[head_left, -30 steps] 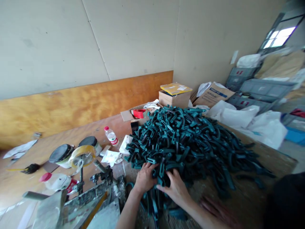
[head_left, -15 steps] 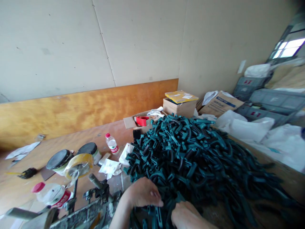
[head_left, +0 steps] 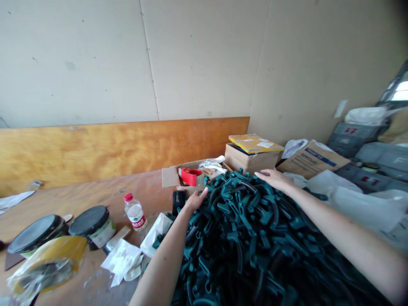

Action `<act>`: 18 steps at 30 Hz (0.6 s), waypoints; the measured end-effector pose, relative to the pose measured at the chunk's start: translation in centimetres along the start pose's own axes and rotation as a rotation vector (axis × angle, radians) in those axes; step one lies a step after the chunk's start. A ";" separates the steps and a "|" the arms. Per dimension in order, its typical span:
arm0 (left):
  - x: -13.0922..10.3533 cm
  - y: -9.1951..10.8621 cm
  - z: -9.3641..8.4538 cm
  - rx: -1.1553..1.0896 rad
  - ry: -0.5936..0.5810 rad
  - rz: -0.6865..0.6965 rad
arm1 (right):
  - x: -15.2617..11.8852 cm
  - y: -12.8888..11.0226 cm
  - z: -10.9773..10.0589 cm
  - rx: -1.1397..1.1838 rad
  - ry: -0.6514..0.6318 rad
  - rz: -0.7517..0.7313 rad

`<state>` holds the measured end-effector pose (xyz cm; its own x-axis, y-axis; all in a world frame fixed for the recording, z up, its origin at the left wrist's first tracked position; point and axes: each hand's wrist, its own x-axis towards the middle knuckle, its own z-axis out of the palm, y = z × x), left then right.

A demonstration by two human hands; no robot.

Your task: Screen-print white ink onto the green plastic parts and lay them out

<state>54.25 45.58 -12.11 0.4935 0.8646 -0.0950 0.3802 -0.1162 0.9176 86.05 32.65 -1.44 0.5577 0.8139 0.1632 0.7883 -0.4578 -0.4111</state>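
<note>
A large heap of dark green plastic parts with curved and coiled pieces covers the near and middle part of the table. My left hand rests at the heap's back left edge, its fingers apart and nothing seen in it. At the back right of the heap, my right hand lies with its fingers stretched out to the left, touching or just above the parts. Both forearms reach along the sides of the heap.
Left on the table are a bottle, two lidded tubs, tape and crumpled tissue. Behind the heap stand red tape and a wooden box. White bags and grey crates are at right.
Both hands have moved from the near edge of the heap to its far side and spread apart. The view has shifted closer over the heap; the metal tool at lower left has left the view.
</note>
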 end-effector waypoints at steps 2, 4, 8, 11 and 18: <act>1.6 -0.3 0.2 0.011 -0.067 -0.018 | 3.2 1.6 1.2 -0.029 -0.074 0.073; 3.0 -0.4 0.2 0.023 -0.156 -0.036 | 5.3 2.5 2.6 -0.023 -0.138 0.107; 5.2 -0.6 -0.1 0.103 -0.275 -0.055 | 7.6 3.0 4.9 0.029 -0.254 0.052; 5.9 -0.6 -0.1 0.174 -0.290 -0.029 | 7.9 2.7 5.4 0.071 -0.400 -0.040; 3.5 0.1 0.4 0.292 -0.313 0.028 | 3.8 0.6 3.6 0.010 -0.524 -0.151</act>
<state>56.33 48.36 -12.47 0.7029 0.6745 -0.2257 0.5467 -0.3094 0.7780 87.68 36.72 -4.28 0.2318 0.9409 -0.2471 0.8458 -0.3204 -0.4265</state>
